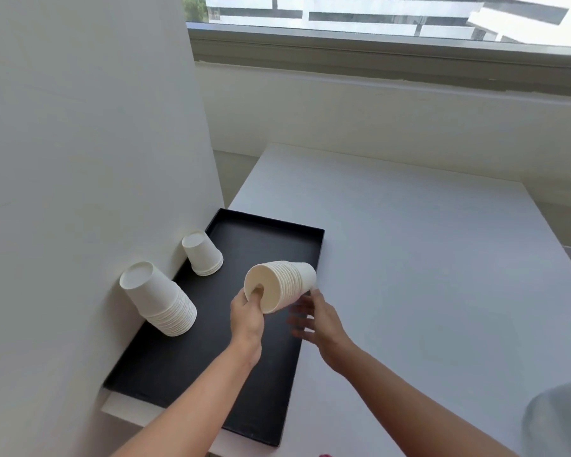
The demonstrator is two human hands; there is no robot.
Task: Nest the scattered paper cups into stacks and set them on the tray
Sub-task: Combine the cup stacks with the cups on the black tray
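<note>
A black tray lies at the left of the white table. My left hand grips a stack of several nested white paper cups, held on its side above the tray with its mouth toward me; fingers hook inside the rim. My right hand hovers just under the stack's right end, fingers spread and blurred, holding nothing. A tall upside-down stack of cups stands at the tray's left edge. A shorter upside-down stack stands farther back on the tray.
A white wall panel rises right along the tray's left side. The white table stretches to the right of the tray. A window sill runs along the back. A pale rounded object sits at the lower right corner.
</note>
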